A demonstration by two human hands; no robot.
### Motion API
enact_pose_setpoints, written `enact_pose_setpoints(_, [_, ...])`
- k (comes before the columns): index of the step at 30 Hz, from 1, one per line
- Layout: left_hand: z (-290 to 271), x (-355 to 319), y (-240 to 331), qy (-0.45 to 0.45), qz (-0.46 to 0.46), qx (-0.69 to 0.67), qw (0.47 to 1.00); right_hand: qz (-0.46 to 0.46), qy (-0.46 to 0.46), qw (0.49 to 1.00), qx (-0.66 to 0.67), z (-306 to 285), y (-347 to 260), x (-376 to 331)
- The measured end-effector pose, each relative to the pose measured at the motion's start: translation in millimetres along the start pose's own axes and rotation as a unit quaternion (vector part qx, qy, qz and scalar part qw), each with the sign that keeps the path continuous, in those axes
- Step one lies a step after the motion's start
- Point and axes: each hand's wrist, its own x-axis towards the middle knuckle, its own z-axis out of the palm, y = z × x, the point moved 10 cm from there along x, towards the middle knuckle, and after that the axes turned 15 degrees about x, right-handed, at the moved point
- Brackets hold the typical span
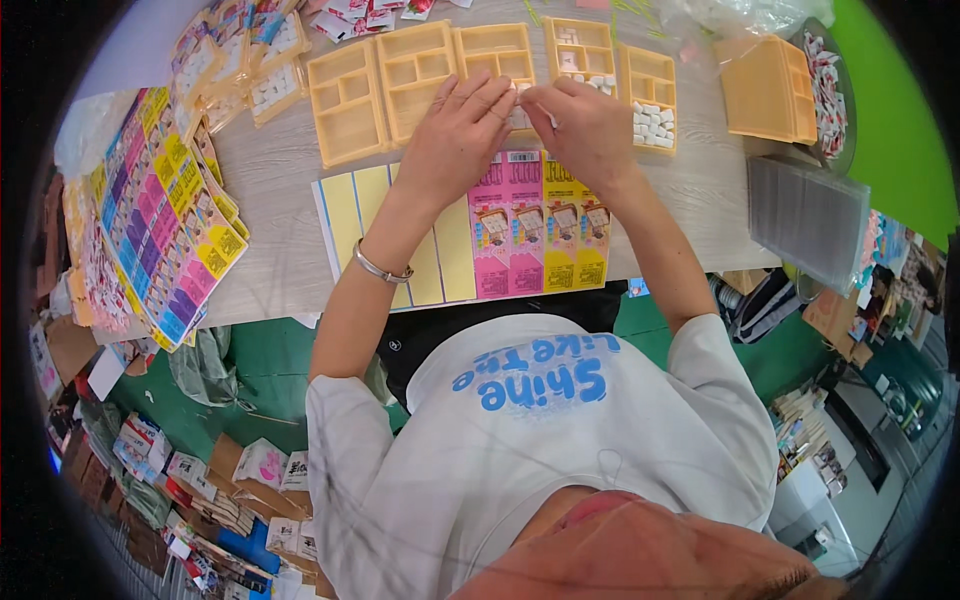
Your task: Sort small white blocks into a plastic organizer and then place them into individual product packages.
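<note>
We saw both hands meet at the upper middle of the frame, over the lower end of the third beige tray (pixel 492 40) from the left. That tray lay directly under and beyond the fingertips, its long axis running roughly up and down the frame, its upper compartments in plain sight and its lower ones partly covered. Neither hand was clearly the nearer: the left hand (pixel 450 150) crossed the lower-left corner, and the right hand (pixel 585 130) came in at the lower-right edge. We found the left hand back-up, its fingers angled toward the upper right, with a metal bracelet (pixel 383 264) near its wrist. The right hand was bent, its thumb and forefinger drawn in and turned toward the left hand. Whether either pinched anything we could not tell, since the fingers hid the spot. Further right, we saw white pieces (pixel 654 126) in the lower part of the fifth tray (pixel 648 65) in the row; below the hands, between the forearms, lay a pink and yellow printed sheet (pixel 545 235).
</note>
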Motion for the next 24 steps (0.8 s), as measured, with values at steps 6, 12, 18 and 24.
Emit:
enact_pose_setpoints(6, [-2.3,-1.8,-3.0,0.002,-0.001,-0.008,1.0,0.013,-0.037,0.996,0.082,-0.2,3.8,1.7])
enact_pose_setpoints(12, [-4.8,2.8,-1.2,-0.009,-0.003,-0.014,1.0,0.009,-0.089,0.994,0.062,-4.4,9.9,2.5])
enact_pose_setpoints(18, [-5.1,6.9,3.7,-0.037,-0.008,0.018,0.999,-0.013,0.142,0.978,0.155,-103.6,82.7,43.2])
enact_pose_setpoints(24, [37.3,30.2,31.7,-0.128,-0.047,0.116,0.984,0.114,0.286,0.951,0.018,-234.7,217.0,184.9])
